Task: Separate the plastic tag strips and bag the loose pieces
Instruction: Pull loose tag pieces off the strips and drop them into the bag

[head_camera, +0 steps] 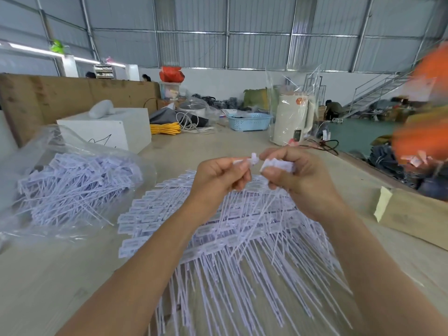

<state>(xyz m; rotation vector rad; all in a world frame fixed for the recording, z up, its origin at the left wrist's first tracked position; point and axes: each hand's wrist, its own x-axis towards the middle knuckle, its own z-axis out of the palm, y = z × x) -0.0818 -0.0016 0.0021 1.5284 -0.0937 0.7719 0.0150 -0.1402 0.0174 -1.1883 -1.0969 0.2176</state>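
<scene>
A person's 2 bare hands are raised above a worktable (72, 275), close together at the centre of the view. The left hand (219, 175) has its fingers curled, pinching the head of a white plastic tag (253, 159) between thumb and forefinger. The right hand (299, 177) is also curled, gripping a small bunch of white tag heads (278, 165) just right of the single one. The 2 hands are nearly touching, and thin white tails hang down from them.

Beneath the hands, in the near centre of the table, lies a wide fanned pile of joined tag strips (242, 238), their flat label ends pointing far and left and their long thin tails pointing near.

On the left sits a clear plastic bag (48, 146), lying open on its side and holding a heap of loose tags (72, 183).

Farther back on the left stands a white box (116, 127). Beyond it are a coil of yellow cable (164, 128) and a light blue basket (249, 121). Right of the basket stands a white kettle (291, 120) wrapped in clear plastic. At the right edge of the table lies a cardboard box (417, 214). A blurred orange shape (421, 132) fills the far right edge. The setting is a large hall with corrugated metal walls.
</scene>
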